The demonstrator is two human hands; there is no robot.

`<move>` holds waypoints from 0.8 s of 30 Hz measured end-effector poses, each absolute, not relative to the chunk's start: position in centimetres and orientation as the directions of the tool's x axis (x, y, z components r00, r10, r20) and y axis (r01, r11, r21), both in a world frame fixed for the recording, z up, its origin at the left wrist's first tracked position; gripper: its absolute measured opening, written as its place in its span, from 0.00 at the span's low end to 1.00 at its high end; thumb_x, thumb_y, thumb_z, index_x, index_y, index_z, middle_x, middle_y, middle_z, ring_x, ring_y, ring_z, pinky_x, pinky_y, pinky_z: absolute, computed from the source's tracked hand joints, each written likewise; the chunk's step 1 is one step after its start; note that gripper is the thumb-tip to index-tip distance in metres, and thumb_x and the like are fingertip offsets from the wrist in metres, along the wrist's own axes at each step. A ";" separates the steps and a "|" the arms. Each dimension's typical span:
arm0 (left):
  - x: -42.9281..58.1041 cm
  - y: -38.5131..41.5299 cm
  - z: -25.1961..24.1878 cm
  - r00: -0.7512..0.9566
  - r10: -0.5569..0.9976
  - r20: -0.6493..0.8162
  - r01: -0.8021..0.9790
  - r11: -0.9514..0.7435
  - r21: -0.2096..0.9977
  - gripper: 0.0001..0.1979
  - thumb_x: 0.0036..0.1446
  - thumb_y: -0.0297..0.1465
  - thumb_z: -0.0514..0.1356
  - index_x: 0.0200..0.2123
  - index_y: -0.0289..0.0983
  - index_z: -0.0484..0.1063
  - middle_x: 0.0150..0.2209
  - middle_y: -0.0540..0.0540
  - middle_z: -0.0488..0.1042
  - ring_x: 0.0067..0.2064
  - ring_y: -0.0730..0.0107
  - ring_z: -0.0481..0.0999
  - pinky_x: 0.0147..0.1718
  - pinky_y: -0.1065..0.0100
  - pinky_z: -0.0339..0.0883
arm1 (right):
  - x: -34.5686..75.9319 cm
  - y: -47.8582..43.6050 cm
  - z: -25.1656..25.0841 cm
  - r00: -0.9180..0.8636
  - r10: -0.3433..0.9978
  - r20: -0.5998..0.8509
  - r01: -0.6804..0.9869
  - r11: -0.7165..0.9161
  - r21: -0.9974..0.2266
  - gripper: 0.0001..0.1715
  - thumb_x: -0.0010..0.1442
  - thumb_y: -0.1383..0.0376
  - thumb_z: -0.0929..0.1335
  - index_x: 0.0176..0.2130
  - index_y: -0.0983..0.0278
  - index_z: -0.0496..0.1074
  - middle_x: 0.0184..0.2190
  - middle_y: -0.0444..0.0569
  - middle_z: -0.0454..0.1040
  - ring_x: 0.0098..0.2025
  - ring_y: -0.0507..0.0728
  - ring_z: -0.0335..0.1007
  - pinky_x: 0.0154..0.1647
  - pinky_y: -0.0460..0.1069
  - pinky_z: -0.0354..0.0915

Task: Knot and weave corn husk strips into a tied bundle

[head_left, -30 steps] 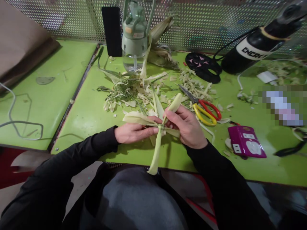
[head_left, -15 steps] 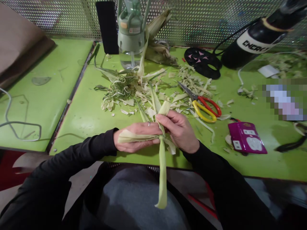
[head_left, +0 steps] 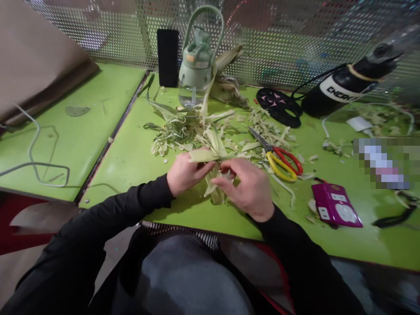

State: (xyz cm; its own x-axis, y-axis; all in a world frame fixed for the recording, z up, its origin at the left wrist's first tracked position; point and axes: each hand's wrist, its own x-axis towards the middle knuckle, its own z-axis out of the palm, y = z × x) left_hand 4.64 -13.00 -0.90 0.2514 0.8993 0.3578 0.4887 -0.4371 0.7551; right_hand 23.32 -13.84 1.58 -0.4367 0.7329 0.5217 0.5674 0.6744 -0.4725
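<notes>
A bundle of pale green husk strips (head_left: 215, 142) fans out between my hands above the green table (head_left: 114, 168). My left hand (head_left: 186, 174) is closed on the bundle, and one strip lies across its fingertips. At the bundle's right side is my right hand (head_left: 250, 186), its thumb and forefinger apart, the forefinger close to the knot of strips. More strips hang below the fingers. Behind the hands lies a pile of shredded husk (head_left: 179, 129). Scissors (head_left: 282, 162) with one yellow and one red handle lie right of the pile.
A green bottle (head_left: 196, 74) and a black phone (head_left: 168, 59) stand at the back by a perforated screen. To the right are a black flat device (head_left: 278, 107), a black cylinder (head_left: 341, 89) and a purple power socket (head_left: 337, 204). Brown paper (head_left: 39, 61) lies at the left.
The bundle has turned, so the long strip no longer hangs toward my lap. My right hand's fingers have parted. The view has tilted, and the table's things sit lower in it.
</notes>
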 end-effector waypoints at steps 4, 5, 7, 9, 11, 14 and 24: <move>4.8 -13.2 -0.9 0.236 0.918 0.319 0.537 -0.397 0.744 0.11 0.60 0.32 0.56 0.27 0.35 0.70 0.22 0.50 0.69 0.24 0.75 0.63 0.26 0.71 0.60 | 22.5 -14.3 0.8 -0.407 0.824 0.394 0.684 0.561 -0.466 0.08 0.63 0.60 0.68 0.33 0.61 0.67 0.26 0.46 0.73 0.26 0.53 0.67 0.28 0.49 0.59; 4.9 -13.3 -0.8 0.250 0.912 0.324 0.522 -0.409 0.749 0.10 0.60 0.32 0.56 0.28 0.35 0.71 0.22 0.50 0.69 0.24 0.75 0.64 0.27 0.71 0.61 | 22.5 -14.2 0.7 -0.393 0.843 0.369 0.682 0.536 -0.498 0.05 0.63 0.63 0.66 0.35 0.61 0.67 0.26 0.45 0.74 0.25 0.53 0.66 0.27 0.49 0.58; 4.9 -13.5 -0.6 0.278 0.891 0.358 0.462 -0.451 0.764 0.07 0.60 0.32 0.57 0.34 0.34 0.73 0.27 0.47 0.74 0.27 0.74 0.69 0.29 0.71 0.65 | 22.8 -14.0 0.8 -0.376 0.868 0.324 0.668 0.496 -0.555 0.02 0.64 0.65 0.64 0.38 0.61 0.67 0.27 0.45 0.74 0.23 0.52 0.65 0.25 0.48 0.57; 5.0 -13.6 -0.3 0.295 0.880 0.373 0.419 -0.470 0.777 0.09 0.60 0.33 0.58 0.38 0.34 0.73 0.32 0.46 0.77 0.30 0.73 0.73 0.32 0.72 0.67 | 23.2 -14.0 1.0 -0.383 0.869 0.313 0.660 0.495 -0.565 0.05 0.64 0.67 0.62 0.42 0.61 0.66 0.28 0.45 0.74 0.22 0.51 0.63 0.24 0.48 0.57; 4.9 -13.7 -0.2 0.308 0.887 0.343 0.424 -0.451 0.786 0.10 0.62 0.35 0.58 0.38 0.34 0.73 0.31 0.47 0.78 0.30 0.74 0.75 0.31 0.73 0.68 | 23.3 -14.2 1.2 -0.411 0.845 0.341 0.662 0.534 -0.526 0.06 0.65 0.66 0.62 0.43 0.61 0.66 0.28 0.45 0.75 0.22 0.51 0.62 0.24 0.48 0.56; 4.6 -13.6 -0.7 0.335 0.881 0.334 0.426 -0.458 0.780 0.10 0.65 0.34 0.55 0.40 0.35 0.73 0.32 0.47 0.78 0.31 0.75 0.76 0.32 0.74 0.69 | 23.4 -14.5 1.3 -0.454 0.780 0.431 0.668 0.618 -0.415 0.05 0.67 0.64 0.63 0.39 0.62 0.67 0.26 0.44 0.74 0.23 0.51 0.63 0.26 0.47 0.57; 4.8 -14.5 -1.3 0.473 0.788 0.394 0.622 -0.616 0.484 0.11 0.65 0.25 0.51 0.48 0.34 0.69 0.31 0.49 0.76 0.30 0.75 0.76 0.30 0.74 0.72 | 23.2 -15.1 1.3 -0.524 0.651 0.550 0.688 0.704 -0.178 0.14 0.66 0.70 0.63 0.27 0.63 0.66 0.20 0.41 0.65 0.22 0.50 0.58 0.27 0.47 0.56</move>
